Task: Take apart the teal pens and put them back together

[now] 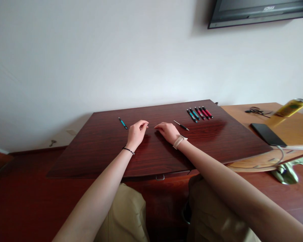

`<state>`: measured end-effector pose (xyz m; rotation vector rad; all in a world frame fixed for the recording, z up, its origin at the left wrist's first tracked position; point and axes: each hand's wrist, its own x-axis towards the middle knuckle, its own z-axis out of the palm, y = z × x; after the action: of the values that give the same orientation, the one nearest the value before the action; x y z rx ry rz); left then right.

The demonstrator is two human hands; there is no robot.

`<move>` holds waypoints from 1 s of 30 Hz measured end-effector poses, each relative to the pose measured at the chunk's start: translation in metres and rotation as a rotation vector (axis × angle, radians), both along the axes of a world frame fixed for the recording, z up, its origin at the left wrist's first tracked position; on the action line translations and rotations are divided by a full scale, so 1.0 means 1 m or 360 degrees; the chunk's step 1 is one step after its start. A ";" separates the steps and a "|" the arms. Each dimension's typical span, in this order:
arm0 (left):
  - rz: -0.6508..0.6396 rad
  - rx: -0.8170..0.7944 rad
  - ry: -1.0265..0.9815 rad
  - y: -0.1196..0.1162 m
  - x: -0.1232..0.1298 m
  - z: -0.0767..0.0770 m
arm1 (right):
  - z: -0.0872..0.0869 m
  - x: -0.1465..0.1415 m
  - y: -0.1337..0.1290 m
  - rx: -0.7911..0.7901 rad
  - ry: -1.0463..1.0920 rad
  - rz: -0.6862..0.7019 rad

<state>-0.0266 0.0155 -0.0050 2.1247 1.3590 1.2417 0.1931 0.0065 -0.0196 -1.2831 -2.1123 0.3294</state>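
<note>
My left hand [137, 131] is over the middle of the dark wooden table [101, 151], its thumb and fingers curled together in a loose pinch. Anything between those fingertips is too small or hidden to make out. Opposite it, my right hand [167, 131] has its fingers bent close together and pointing left; its thumb and palm side are hidden. A small gap separates the two hands. Just beyond my right hand lies a thin pen part [181, 125], silver-white at one end and black at the other. A teal and black pen [123, 123] lies to the left of my left hand.
Several teal and red pens [200, 113] lie in a row at the table's back right. On the lighter wooden cabinet [300, 131] are a black phone [267, 134], a dark cable [257, 111] and a yellow can [291, 108]. A television [262, 13] hangs above.
</note>
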 end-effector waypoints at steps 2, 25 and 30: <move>-0.0020 -0.0008 -0.0005 0.000 0.001 -0.002 | -0.001 0.001 0.000 0.0010 0.0078 -0.0004; -0.0350 -0.0187 -0.0222 -0.011 0.017 -0.009 | 0.002 -0.018 -0.006 -0.0394 0.1832 0.0189; -0.0378 -0.0201 -0.0243 -0.014 0.023 -0.006 | 0.006 -0.019 -0.009 -0.0368 0.1800 0.0135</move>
<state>-0.0038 0.0014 -0.0108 1.9928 1.0574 1.1636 0.1740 -0.0030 -0.0141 -0.7858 -1.1600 1.0643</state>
